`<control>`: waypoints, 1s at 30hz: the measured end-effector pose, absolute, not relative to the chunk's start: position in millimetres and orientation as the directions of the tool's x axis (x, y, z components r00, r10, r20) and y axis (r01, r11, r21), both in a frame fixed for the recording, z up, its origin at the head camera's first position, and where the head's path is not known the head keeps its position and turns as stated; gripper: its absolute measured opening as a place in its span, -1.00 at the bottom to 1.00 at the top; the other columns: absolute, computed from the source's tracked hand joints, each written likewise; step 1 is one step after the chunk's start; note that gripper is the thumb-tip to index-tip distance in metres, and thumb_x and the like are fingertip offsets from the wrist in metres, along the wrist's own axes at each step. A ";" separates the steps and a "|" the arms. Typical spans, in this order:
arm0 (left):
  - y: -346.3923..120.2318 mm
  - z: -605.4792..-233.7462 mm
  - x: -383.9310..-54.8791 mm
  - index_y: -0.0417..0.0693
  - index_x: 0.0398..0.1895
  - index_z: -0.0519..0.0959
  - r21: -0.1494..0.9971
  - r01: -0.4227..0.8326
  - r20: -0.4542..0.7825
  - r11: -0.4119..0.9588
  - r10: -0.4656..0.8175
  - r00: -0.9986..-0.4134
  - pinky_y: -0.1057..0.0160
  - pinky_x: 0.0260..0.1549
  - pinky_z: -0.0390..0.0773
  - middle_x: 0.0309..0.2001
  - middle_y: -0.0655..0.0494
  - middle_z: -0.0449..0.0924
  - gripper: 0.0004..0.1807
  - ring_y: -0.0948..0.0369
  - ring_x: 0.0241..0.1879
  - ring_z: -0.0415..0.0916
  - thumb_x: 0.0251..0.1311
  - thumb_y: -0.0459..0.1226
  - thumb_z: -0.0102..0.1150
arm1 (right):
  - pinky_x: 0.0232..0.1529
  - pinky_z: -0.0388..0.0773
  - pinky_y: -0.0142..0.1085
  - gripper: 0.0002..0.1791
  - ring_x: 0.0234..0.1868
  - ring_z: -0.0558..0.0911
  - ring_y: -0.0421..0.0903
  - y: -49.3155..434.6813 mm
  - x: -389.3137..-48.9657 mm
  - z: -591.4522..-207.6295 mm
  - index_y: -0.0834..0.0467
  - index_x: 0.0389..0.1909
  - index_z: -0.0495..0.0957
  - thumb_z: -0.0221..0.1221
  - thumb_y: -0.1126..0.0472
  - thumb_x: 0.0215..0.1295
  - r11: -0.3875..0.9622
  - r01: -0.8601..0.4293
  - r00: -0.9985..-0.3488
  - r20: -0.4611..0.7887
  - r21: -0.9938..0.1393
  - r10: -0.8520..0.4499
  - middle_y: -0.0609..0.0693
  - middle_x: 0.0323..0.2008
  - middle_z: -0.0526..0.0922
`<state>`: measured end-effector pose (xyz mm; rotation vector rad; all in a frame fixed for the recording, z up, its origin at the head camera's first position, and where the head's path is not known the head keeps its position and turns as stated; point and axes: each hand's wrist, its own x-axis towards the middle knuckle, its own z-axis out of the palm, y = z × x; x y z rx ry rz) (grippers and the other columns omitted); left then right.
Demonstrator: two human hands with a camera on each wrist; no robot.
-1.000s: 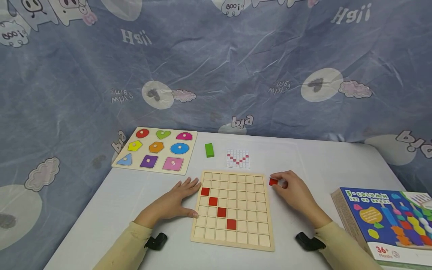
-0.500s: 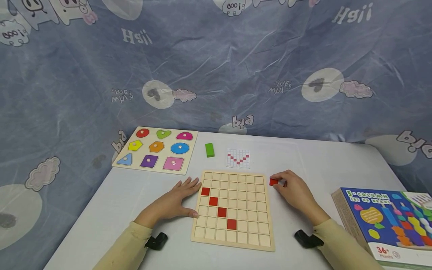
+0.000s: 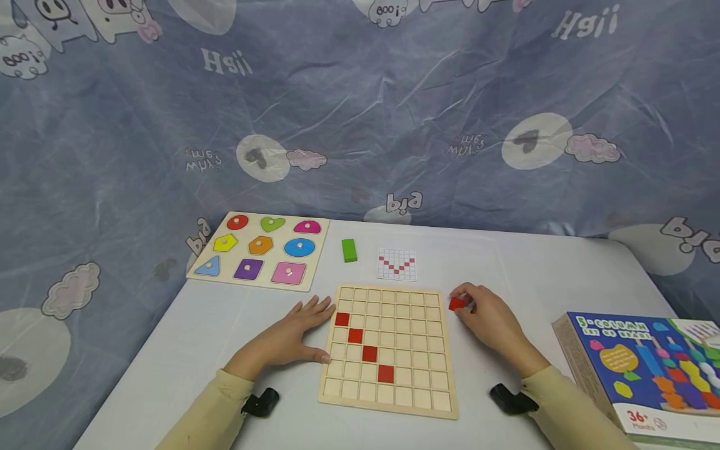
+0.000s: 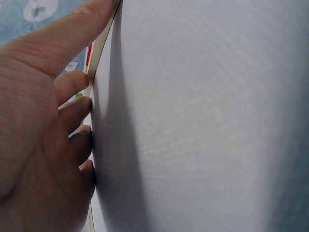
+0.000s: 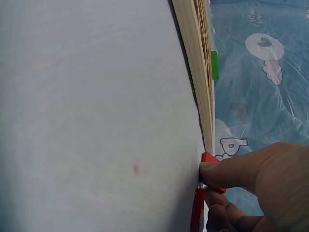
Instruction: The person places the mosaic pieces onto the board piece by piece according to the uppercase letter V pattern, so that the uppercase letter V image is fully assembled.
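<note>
In the head view a wooden grid board (image 3: pixel 410 405) lies on the white table, with several red square tiles (image 3: pixel 369 354) set in a diagonal line in its cells. My left hand (image 3: pixel 287 334) rests against the board's left edge, fingers spread and thumb at the rim. Just off the board's right side, my right hand (image 3: pixel 489 315) pinches a red tile (image 3: pixel 457 304) between thumb and fingers. The right wrist view shows this tile tilted under the thumb, while another red tile (image 5: pixel 197 210) sits beside it at the table surface, partly hidden by the fingers.
Behind the board lie a pattern card (image 3: pixel 397 264) with a red V and a green block (image 3: pixel 349 250). A shape puzzle board (image 3: pixel 261 257) is at the back left. To the right is a blue toy box (image 3: pixel 647 369). A patterned cloth (image 3: pixel 360 112) hangs behind the table.
The red tile in my right hand has tilted slightly, and the fingers have shifted a little. My left hand and the board stay where they were.
</note>
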<state>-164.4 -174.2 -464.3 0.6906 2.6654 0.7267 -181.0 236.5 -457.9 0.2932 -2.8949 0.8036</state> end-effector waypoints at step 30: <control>-175.8 -467.8 -165.8 0.11 0.60 0.20 0.533 0.380 -0.142 0.756 0.523 -0.841 -0.11 0.56 -0.20 0.61 0.11 0.03 0.14 0.03 0.62 -0.22 -0.06 0.22 0.50 | -0.45 0.39 -0.29 -0.71 -0.48 0.43 -0.16 236.9 -175.3 -455.6 0.12 0.02 0.60 0.21 0.38 0.31 0.826 -0.249 -0.966 0.188 -0.505 -0.176 -0.07 -0.41 0.57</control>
